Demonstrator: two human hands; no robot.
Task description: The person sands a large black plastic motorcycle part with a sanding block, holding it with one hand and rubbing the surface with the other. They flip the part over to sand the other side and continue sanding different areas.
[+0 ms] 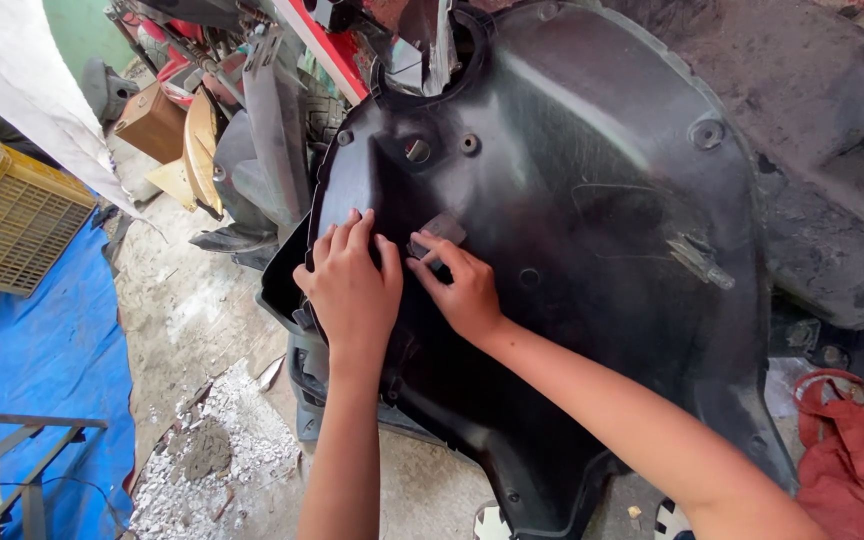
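Note:
A large black plastic scooter body panel (592, 200) fills the middle of the head view, its inner side facing me. My left hand (350, 285) lies flat on the panel's left part, fingers spread and pointing up. My right hand (460, 285) rests just beside it, its fingertips pinching a small grey plastic clip (436, 234) that sits on the panel surface. Another grey clip (700, 260) sticks out of the panel further right. Both forearms reach up from the bottom edge.
A yellow plastic crate (12, 220) stands on a blue tarp (57, 370) at the left. Grey rubble (217, 455) lies on the concrete floor. A red cloth (852, 450) sits at the bottom right. Scooter parts and a cardboard box (152, 122) crowd the top left.

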